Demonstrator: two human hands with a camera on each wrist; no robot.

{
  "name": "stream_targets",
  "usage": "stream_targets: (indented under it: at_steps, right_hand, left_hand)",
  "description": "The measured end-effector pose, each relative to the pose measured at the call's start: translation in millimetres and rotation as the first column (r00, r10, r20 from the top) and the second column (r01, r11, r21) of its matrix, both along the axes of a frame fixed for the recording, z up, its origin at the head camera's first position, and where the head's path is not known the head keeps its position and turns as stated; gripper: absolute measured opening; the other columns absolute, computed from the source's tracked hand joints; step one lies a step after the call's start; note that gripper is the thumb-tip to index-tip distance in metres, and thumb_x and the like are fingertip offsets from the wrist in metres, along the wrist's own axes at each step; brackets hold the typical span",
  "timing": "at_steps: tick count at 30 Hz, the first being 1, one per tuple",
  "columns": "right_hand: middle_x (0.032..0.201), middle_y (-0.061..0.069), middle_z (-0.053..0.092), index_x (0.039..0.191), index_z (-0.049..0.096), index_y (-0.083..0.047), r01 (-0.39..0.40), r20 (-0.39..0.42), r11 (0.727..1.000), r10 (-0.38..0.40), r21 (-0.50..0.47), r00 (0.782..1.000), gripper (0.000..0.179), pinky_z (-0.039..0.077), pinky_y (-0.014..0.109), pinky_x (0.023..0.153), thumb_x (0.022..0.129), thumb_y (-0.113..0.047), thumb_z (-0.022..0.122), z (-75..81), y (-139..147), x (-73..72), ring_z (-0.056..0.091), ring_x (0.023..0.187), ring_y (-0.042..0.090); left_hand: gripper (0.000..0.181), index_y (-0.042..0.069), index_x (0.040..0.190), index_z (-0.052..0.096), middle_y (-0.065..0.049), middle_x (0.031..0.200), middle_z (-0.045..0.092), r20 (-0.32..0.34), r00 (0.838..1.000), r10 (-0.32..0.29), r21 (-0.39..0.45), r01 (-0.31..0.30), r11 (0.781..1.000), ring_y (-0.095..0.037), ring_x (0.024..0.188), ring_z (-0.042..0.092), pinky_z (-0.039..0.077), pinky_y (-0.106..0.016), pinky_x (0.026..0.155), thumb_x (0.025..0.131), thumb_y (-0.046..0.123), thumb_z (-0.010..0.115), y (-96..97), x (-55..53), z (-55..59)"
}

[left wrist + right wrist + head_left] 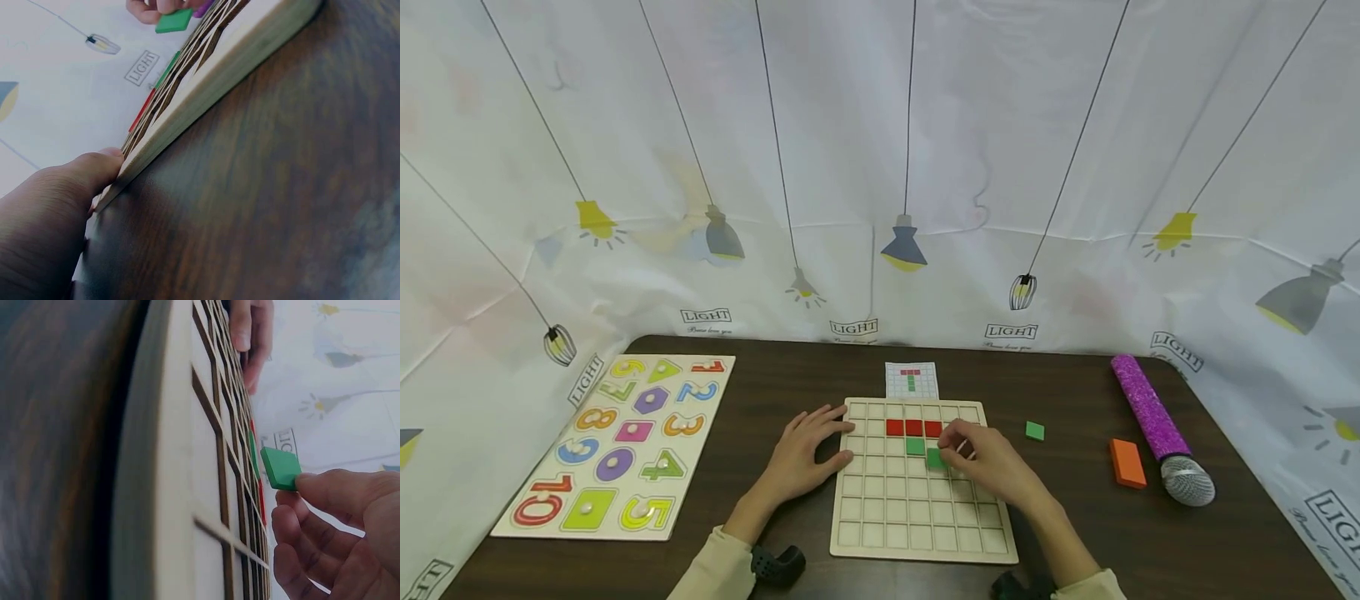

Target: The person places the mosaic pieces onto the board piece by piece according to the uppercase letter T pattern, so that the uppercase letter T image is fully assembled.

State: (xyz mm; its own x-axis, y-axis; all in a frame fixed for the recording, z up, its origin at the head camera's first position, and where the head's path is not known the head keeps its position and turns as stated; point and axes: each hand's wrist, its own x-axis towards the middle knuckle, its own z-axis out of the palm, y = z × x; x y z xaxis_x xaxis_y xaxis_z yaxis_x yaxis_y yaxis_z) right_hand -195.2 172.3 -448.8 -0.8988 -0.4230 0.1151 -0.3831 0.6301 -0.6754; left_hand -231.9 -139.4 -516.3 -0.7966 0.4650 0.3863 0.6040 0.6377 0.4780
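A wooden grid board (895, 533) lies in the middle of the table. Three red square tiles (913, 427) sit in a row in its upper cells, with a green tile (915, 447) in the cell below the middle one. My right hand (992, 462) pinches another green tile (281, 467) between thumb and fingers, held just above the board. At the board's left edge my left hand (805, 454) rests with its fingers and thumb touching the rim. A small pattern card (912, 381) behind the board shows a red row with a green column beneath.
A loose green tile (1034, 431) lies right of the board. Farther right are an orange block (1127, 463) and a purple glitter microphone (1157, 417). On the left lies a number-and-shape puzzle board (625, 492). A white printed curtain (880, 167) hangs behind the dark table (760, 367).
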Motion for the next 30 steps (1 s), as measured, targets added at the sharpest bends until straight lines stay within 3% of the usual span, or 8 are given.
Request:
stream_targets:
  at_steps: [10,18,25,30]
  right_hand:
    - [0.084,-0.005,0.063,0.094,0.063,-0.012,0.021,0.006,0.999,-0.022,0.03,1.0,0.005,0.048,0.019,0.063,0.09,-0.014,0.064,-5.3,-13,0.4,0.058,0.072,0.005]
    - [0.082,-0.008,0.064,0.09,0.063,-0.013,0.083,-0.019,0.994,-0.082,0.067,0.996,0.004,0.047,0.019,0.063,0.088,-0.014,0.065,-7.5,-23,0.8,0.058,0.071,0.003]
    - [0.077,-0.007,0.064,0.087,0.061,-0.011,0.1,-0.04,0.993,-0.097,0.066,0.994,0.004,0.045,0.019,0.06,0.088,-0.014,0.063,-7.7,-29,0.7,0.057,0.068,0.002]
    - [0.075,-0.009,0.062,0.085,0.062,-0.012,0.12,-0.05,0.989,-0.116,0.083,0.992,0.004,0.044,0.018,0.059,0.088,-0.015,0.063,-7.4,-31,2.4,0.054,0.066,0.001]
  left_hand:
    - [0.042,0.02,0.126,0.061,-0.006,0.144,0.047,-0.006,1.0,-0.003,0.009,0.003,1.0,-0.034,0.136,0.039,0.023,-0.064,0.108,0.089,0.04,0.063,1.5,0.9,0.3]
    - [0.043,0.02,0.127,0.06,-0.006,0.145,0.047,0.009,1.0,-0.001,-0.006,0.001,1.0,-0.033,0.137,0.038,0.022,-0.063,0.11,0.089,0.041,0.063,0.2,0.7,1.3]
    - [0.042,0.019,0.125,0.061,-0.007,0.143,0.049,-0.016,1.0,0.0,0.0,0.0,1.0,-0.034,0.135,0.04,0.024,-0.064,0.108,0.088,0.039,0.064,0.7,0.4,1.0]
    - [0.043,0.019,0.127,0.061,-0.006,0.144,0.047,0.006,1.0,-0.004,-0.001,0.004,1.0,-0.033,0.137,0.038,0.022,-0.063,0.109,0.089,0.04,0.063,0.5,0.5,2.0]
